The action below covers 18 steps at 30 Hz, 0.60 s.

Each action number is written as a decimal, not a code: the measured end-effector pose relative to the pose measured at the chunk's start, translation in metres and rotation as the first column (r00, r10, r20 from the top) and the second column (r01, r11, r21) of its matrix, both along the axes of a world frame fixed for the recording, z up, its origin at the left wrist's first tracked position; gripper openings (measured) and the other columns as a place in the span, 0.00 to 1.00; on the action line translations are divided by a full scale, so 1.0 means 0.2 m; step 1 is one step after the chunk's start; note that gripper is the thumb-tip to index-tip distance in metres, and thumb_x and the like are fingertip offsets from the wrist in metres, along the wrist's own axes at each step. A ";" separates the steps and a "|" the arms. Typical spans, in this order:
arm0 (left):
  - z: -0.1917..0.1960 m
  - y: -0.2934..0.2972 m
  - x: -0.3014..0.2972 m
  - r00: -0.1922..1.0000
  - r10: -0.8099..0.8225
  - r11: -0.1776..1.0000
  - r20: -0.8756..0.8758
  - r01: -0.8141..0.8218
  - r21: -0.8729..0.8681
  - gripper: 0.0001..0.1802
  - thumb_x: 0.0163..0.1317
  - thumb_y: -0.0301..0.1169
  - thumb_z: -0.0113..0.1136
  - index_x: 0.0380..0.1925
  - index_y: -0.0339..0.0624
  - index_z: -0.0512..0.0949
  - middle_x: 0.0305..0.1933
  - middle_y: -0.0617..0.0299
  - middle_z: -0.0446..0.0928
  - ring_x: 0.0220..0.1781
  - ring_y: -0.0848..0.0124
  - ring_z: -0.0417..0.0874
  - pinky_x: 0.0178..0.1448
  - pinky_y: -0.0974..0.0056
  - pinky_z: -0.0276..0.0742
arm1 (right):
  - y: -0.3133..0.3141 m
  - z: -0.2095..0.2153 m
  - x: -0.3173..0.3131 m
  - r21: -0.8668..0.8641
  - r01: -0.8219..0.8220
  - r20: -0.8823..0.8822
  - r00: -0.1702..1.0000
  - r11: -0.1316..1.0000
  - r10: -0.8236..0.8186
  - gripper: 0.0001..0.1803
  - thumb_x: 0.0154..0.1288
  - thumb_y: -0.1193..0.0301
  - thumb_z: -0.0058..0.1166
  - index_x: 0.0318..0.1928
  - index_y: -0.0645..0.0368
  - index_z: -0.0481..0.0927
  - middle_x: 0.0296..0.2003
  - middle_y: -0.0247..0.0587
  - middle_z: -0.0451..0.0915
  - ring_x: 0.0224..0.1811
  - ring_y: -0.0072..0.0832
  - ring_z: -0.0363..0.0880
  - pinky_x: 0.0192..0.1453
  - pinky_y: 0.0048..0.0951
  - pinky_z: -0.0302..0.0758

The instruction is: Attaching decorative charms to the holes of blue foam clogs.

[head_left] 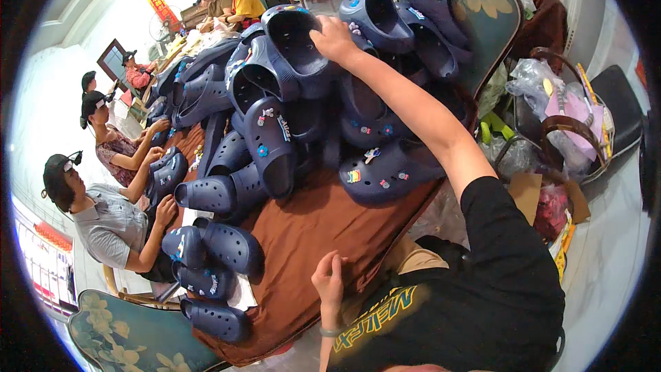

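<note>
My right hand (334, 40) is clamping its fingers on the rim of a navy clog (295, 47), which is resting high on a heap of matching clogs (277, 155). The clog is looking smooth and matt, its deep, dark opening facing me, small coloured charms dotting its far end. My left hand (328, 279) is hovering by the brown cloth (313, 234), fingers curling; whether the tips are meeting, I cannot tell.
</note>
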<state>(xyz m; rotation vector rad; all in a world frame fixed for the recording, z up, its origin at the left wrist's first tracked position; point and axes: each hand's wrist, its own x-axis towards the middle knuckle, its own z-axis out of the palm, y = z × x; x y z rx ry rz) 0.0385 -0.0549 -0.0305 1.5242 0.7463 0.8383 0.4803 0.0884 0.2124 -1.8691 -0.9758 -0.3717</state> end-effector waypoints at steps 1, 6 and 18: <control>0.00 0.00 0.00 1.000 0.014 1.000 -0.014 -0.013 0.017 0.09 0.66 0.24 0.56 0.43 0.32 0.79 0.32 0.59 0.83 0.35 0.75 0.83 0.44 0.71 0.77 | 0.00 -0.01 -0.01 0.051 -0.003 0.048 0.999 0.999 0.000 0.27 0.61 0.60 0.48 0.58 0.60 0.72 0.55 0.56 0.72 0.61 0.51 0.66 0.67 0.45 0.61; 0.02 0.00 -0.01 1.000 0.010 1.000 -0.002 -0.010 -0.018 0.09 0.65 0.25 0.57 0.43 0.30 0.79 0.33 0.57 0.83 0.38 0.74 0.83 0.46 0.70 0.77 | -0.08 0.05 0.13 0.383 -0.040 0.378 0.919 0.923 -0.117 0.16 0.62 0.60 0.52 0.43 0.59 0.78 0.38 0.49 0.79 0.50 0.45 0.73 0.55 0.46 0.67; 0.01 -0.02 0.00 0.998 0.055 0.992 -0.036 -0.051 0.118 0.08 0.64 0.25 0.58 0.40 0.32 0.81 0.32 0.58 0.84 0.35 0.74 0.84 0.42 0.70 0.79 | -0.61 0.10 0.75 -0.381 0.462 0.220 0.887 0.801 -0.406 0.20 0.65 0.57 0.45 0.44 0.58 0.82 0.45 0.55 0.81 0.50 0.51 0.79 0.54 0.48 0.75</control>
